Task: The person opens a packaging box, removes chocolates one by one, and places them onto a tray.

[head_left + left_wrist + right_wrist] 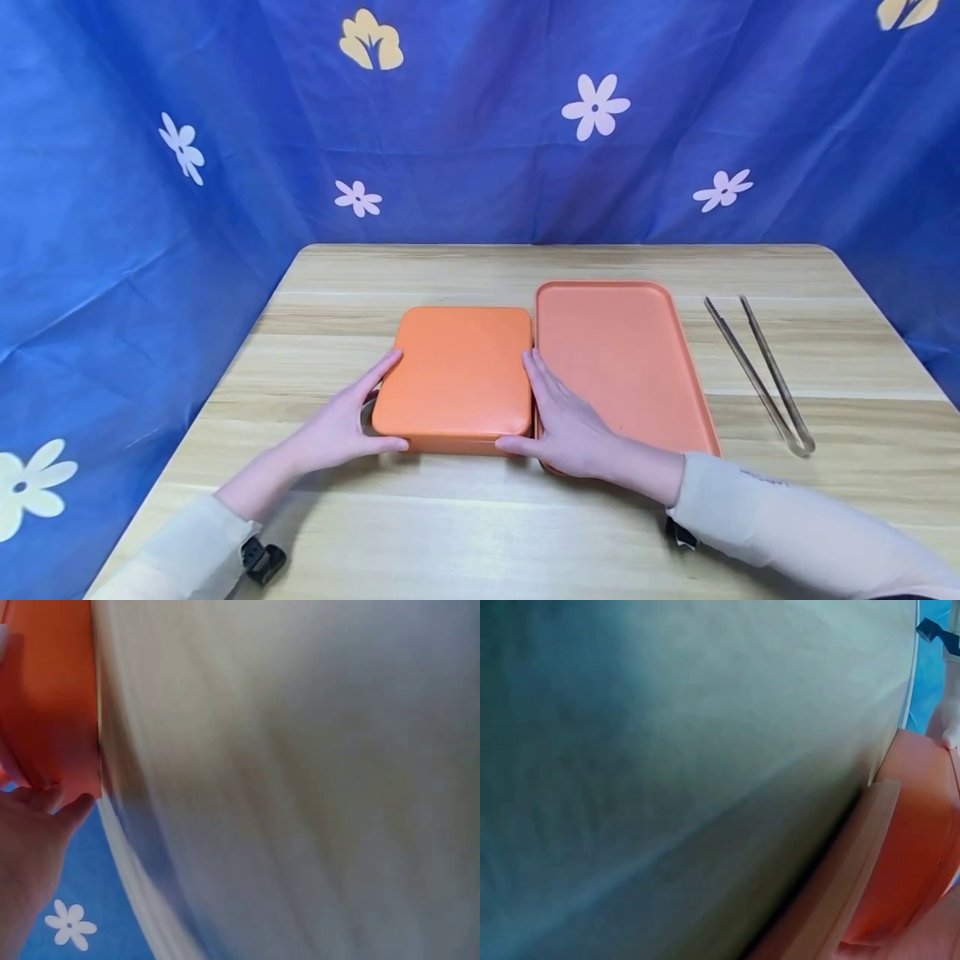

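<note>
A square orange box (453, 371) with rounded corners and a closed lid sits on the wooden table, left of the middle. My left hand (337, 425) grips its left side, thumb at the front left corner and fingers along the side. On the opposite side my right hand (573, 425) holds the box, its thumb at the front right corner and its fingers lying along the right edge, over the border of a pink tray. In the left wrist view, fingertips touch the orange wall (56, 697). The right wrist view shows the box's front wall (919, 802) beside the tray rim (847, 877).
The flat pink tray (611, 358) lies right beside the box. Metal tongs (772, 379) rest spread on the table (420, 533) farther right. A blue curtain (480, 108) with pale flowers hangs behind and around the table.
</note>
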A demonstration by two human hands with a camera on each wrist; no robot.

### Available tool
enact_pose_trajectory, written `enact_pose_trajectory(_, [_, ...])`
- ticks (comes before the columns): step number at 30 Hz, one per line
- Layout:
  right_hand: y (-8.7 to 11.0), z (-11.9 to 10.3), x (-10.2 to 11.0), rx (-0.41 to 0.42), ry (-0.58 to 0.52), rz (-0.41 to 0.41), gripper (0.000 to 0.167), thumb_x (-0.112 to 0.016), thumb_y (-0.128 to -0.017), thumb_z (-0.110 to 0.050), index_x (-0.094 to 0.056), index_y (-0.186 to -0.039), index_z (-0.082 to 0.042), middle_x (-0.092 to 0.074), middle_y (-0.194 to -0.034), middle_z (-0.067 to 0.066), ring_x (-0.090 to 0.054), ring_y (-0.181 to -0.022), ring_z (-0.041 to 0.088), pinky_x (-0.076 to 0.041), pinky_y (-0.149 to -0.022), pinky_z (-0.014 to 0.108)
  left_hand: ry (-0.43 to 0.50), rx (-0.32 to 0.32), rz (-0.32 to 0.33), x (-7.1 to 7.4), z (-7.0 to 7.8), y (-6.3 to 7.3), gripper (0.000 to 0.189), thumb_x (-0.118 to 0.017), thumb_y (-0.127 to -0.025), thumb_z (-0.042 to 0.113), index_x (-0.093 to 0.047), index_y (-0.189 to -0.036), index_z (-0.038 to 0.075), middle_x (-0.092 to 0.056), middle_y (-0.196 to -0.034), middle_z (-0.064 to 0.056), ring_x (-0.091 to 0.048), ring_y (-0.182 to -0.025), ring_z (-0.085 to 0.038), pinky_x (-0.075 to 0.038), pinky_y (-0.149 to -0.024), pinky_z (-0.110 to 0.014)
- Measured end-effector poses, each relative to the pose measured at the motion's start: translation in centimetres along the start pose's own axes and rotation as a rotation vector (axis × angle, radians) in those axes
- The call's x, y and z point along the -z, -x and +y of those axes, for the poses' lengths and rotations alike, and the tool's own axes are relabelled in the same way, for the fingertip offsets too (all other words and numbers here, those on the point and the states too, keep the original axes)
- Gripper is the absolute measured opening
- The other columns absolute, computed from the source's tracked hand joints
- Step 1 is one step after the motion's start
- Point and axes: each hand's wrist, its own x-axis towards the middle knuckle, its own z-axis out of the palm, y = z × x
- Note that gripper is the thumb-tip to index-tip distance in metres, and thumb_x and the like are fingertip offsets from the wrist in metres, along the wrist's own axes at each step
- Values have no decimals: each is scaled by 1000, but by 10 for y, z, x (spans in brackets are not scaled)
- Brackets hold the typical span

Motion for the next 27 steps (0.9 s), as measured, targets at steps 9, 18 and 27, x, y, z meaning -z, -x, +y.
enact_pose_trajectory(9, [-2, -8, -4, -36, 93, 34, 112, -59, -82, -70, 4, -156, -15, 8, -161, 1, -8, -146, 18, -31, -109, 51, -11, -1, 43, -3, -3, 1, 113, -87, -70, 42, -16, -156, 28, -27, -157, -8, -43, -132, -26, -30, -108, -49])
enact_pose_trajectory(18, [-2, -12, -3, -53, 158, 61, 113, -55, -79, -77, 3, -156, -17, 5, -160, -3, -21, -144, 20, -46, -79, 47, -36, 0, 53, -2, -2, 3, 109, -85, -72, 44, -18, -156, 27, -25, -158, -7, -44, -132, -29, -30, -109, -44])
enact_pose_trajectory(27, [-1, -12, 1, -23, 171, 122, 109, -60, -79, -72, -6, -158, -20, -7, -162, 1, -26, -142, 23, -46, -77, 47, -16, -6, 77, 0, 0, 2, 105, -87, -70, 38, -24, -154, 33, -22, -159, 0, -26, -141, -30, -25, -110, -57])
